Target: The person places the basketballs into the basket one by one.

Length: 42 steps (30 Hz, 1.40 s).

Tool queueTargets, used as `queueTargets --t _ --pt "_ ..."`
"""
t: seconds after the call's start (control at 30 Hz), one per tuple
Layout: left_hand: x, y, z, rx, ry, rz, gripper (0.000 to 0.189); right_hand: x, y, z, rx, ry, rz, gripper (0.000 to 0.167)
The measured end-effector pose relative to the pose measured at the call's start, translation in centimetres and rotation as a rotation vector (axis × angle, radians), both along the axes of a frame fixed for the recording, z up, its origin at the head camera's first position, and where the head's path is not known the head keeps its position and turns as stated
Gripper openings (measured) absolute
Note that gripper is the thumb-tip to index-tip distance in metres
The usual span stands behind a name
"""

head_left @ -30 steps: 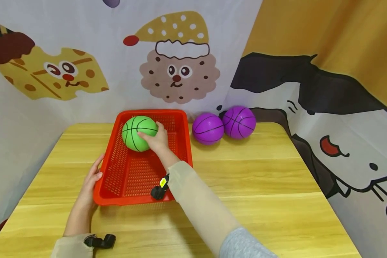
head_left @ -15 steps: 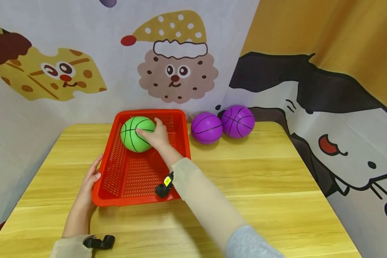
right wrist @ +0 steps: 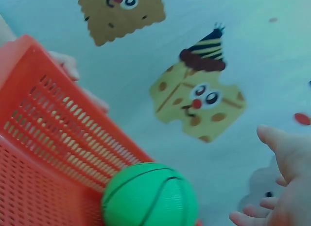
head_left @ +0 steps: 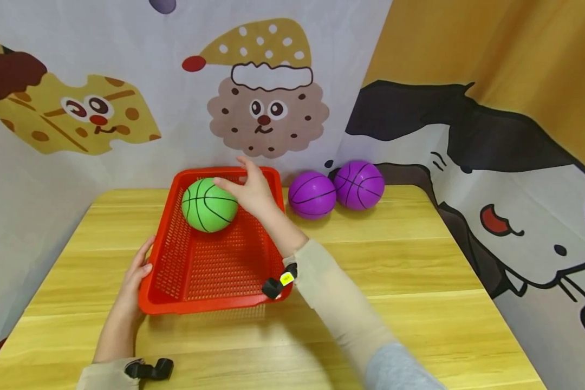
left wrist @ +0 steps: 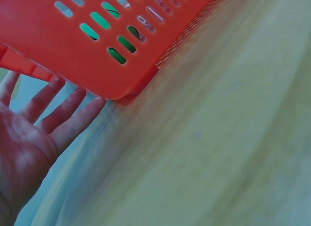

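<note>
A red plastic basket (head_left: 224, 303) with slotted walls stands on the wooden table, with a green toy basketball (head_left: 208, 208) at its back left. Above the basket's back right part is my right hand (head_left: 255, 189), thumb and fingers spread and nothing held. The right wrist view shows a gap between that hand (right wrist: 286, 182) and the green ball (right wrist: 150, 197). My left hand (head_left: 135, 279) touches the basket's left rim from outside. Seen in the left wrist view, its fingers (left wrist: 73, 114) are fairly straight, fingertips at the basket's edge.
Two purple toy basketballs (head_left: 312, 195) (head_left: 359, 185) sit side by side to the right of the basket, near the table's back edge. A cartoon-printed cloth (head_left: 175, 151) hangs behind the table (head_left: 395, 271).
My right hand has let go of the green ball and moved up and to the right. The ball stays in the basket. My left hand stays at the rim.
</note>
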State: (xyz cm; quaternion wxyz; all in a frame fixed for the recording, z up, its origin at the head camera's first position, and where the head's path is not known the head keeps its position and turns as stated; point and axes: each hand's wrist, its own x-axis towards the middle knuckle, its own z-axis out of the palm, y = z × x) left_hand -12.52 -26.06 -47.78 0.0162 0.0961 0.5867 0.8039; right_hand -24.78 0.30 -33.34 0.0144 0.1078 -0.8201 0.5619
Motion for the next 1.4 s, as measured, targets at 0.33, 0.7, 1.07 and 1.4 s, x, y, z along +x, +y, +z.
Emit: queueTargets --t 0.33,0.7,1.07,1.4 --pt "0.0 0.1 -0.1 -0.016 -0.011 0.014 0.058 1.0 6.7 -0.1 -0.082 0.227 0.003 0.068" --pt "0.1 0.1 -0.1 -0.014 -0.013 0.021 0.058 0.1 15.6 -2.3 -0.033 0.363 -0.116 0.064" --pt "0.0 0.2 0.1 -0.041 -0.030 0.019 0.058 -1.3 23.5 -4.6 0.219 0.406 -0.244 0.068" --pt "0.2 0.2 0.2 -0.046 -0.038 0.021 0.059 -3.2 28.8 -6.6 0.359 0.275 -0.303 0.084"
